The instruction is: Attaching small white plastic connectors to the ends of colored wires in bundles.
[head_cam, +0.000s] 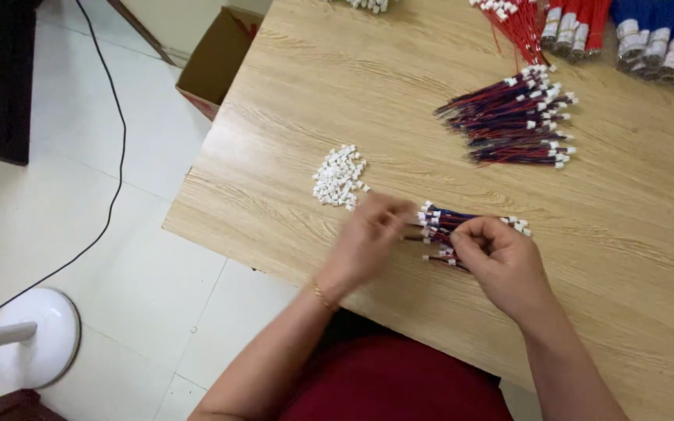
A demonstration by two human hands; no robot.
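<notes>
A small bunch of short red and blue wires with white plugs (440, 224) lies on the wooden table (649, 234) in front of me. My right hand (501, 261) is closed on wires from this bunch. My left hand (370, 238) has its fingers pinched together at the bunch's left end; a small part may be between the fingertips, but it is too small to tell. A little pile of loose white plastic connectors (338, 178) sits just left of my left hand.
A bigger heap of finished red and blue wires (518, 117) lies further back. Bundles of red wires (571, 27) and blue wires (661, 35) rest at the far right edge. A cardboard box (216, 58), a black cable (115, 156) and a white fan base (37, 335) are on the floor at left.
</notes>
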